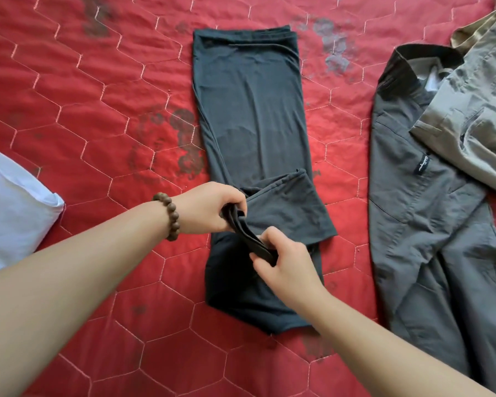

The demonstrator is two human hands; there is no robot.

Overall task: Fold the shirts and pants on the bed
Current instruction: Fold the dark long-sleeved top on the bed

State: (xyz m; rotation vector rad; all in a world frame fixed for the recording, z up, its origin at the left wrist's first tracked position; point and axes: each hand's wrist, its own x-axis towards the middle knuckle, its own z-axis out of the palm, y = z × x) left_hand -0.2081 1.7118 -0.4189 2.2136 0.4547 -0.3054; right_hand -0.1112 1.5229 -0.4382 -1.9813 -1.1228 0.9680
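A dark grey-blue shirt (pixel 249 110) lies in a long narrow strip down the middle of the red bed, its near end doubled over. My left hand (pixel 212 209), with a bead bracelet on its wrist, grips the bunched edge of that near end. My right hand (pixel 284 262) pinches the same folded edge a little nearer to me. Between the two hands the edge is lifted slightly off the cloth below. Grey pants (pixel 430 224) lie spread out on the right, with khaki pants (pixel 476 116) partly overlapping their top.
The red quilted bedspread (pixel 98 96) with a hexagon stitch pattern and dark worn patches covers the whole view. A folded pale blue-white garment (pixel 12 207) sits at the left edge.
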